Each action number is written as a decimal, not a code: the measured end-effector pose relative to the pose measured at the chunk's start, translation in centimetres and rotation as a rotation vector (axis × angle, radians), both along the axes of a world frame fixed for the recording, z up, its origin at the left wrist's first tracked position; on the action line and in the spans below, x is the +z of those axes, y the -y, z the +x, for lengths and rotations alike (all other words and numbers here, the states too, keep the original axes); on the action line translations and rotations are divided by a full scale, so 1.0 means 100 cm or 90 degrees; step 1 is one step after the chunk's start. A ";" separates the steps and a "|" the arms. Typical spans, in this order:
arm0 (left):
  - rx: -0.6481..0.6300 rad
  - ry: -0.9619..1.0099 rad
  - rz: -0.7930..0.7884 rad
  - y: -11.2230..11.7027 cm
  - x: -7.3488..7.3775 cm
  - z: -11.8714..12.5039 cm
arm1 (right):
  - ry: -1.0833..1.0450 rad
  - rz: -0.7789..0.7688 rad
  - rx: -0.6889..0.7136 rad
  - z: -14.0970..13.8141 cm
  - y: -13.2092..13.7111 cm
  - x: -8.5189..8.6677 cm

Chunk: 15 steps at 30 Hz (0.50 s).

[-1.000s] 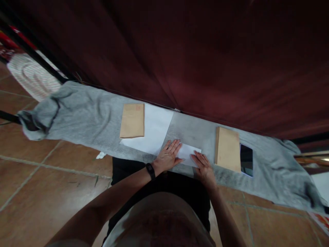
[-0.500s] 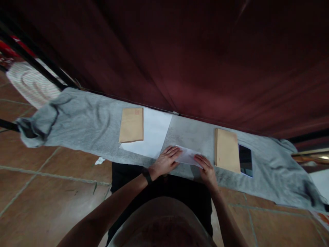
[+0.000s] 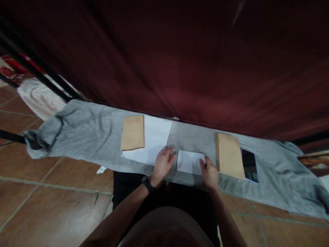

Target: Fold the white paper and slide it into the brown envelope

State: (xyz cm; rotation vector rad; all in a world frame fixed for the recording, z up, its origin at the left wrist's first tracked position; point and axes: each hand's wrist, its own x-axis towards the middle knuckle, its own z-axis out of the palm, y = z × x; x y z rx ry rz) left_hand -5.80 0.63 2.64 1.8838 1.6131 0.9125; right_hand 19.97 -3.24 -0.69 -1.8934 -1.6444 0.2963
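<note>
A folded white sheet of paper [image 3: 189,162] lies on the grey cloth in front of me. My right hand [image 3: 209,172] pinches its right edge between thumb and fingers. Just left of the folded paper, my left hand [image 3: 163,162] is off it, thumb and fingers apart with nothing between them. Beyond that hand lies larger white paper [image 3: 157,133], flat on the cloth. A brown envelope [image 3: 133,133] covers its left part. Right of my right hand rests a stack of brown envelopes [image 3: 230,155].
The grey cloth [image 3: 89,133] covers a narrow surface over my lap. A phone [image 3: 249,165] lies beside the envelope stack. A dark red curtain [image 3: 164,61] hangs along the far edge. Black bars [image 3: 46,79] and striped fabric [image 3: 42,97] are at the left; a white scrap [image 3: 101,169] lies on the tiled floor.
Both hands were pressing flat on the folded paper. My left hand has lifted off to the left, my right hand now grips the right edge, and the paper looks taller and turned straighter.
</note>
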 end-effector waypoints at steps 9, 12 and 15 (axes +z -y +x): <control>0.443 -0.314 -0.067 -0.050 0.012 -0.141 | 0.118 0.099 -0.006 -0.007 -0.001 -0.026; 0.438 -0.343 -0.092 -0.051 0.007 -0.158 | 0.126 0.102 -0.007 -0.007 -0.002 -0.028; 0.464 -0.344 -0.079 -0.052 0.005 -0.164 | 0.129 0.103 -0.010 -0.006 -0.001 -0.028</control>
